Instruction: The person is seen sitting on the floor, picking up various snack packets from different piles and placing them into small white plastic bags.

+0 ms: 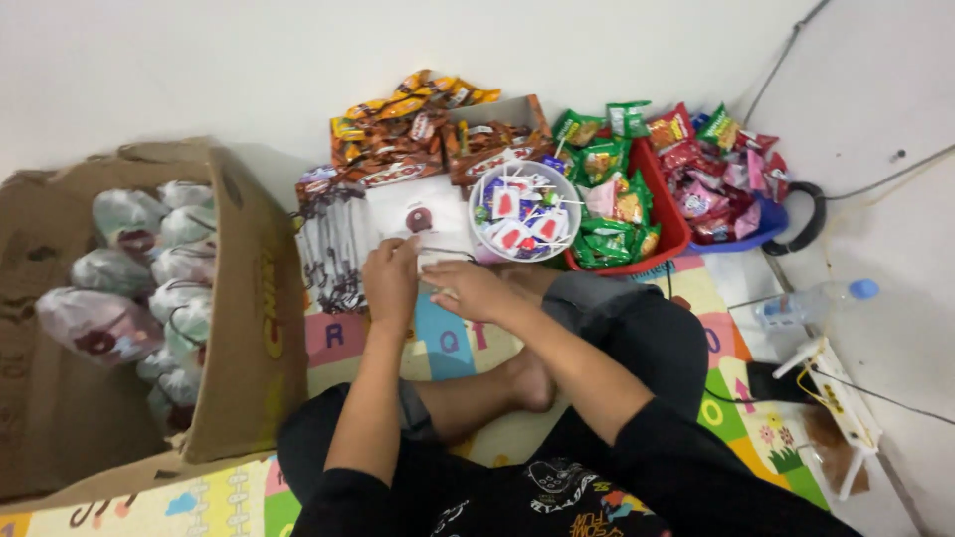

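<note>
I sit cross-legged on a colourful letter mat (pixel 741 408). My left hand (pixel 390 282) and my right hand (pixel 468 289) are both on a stack of clear white plastic bags (pixel 423 217) with a dark round print, lying flat in front of me. The left hand pinches the near left edge of the top bag; the right hand grips the bag's near right part, with a thin dark band or cord arching over it. Behind the bags stands a white bowl of lollipops (pixel 524 211).
An open cardboard box (pixel 254 308) of filled, tied bags stands on the left. Snack packets (pixel 418 129) pile against the wall, with a red basket (pixel 671 214) of green packets and a blue basket (pixel 761 224) of red ones. A water bottle (pixel 811 303) lies right.
</note>
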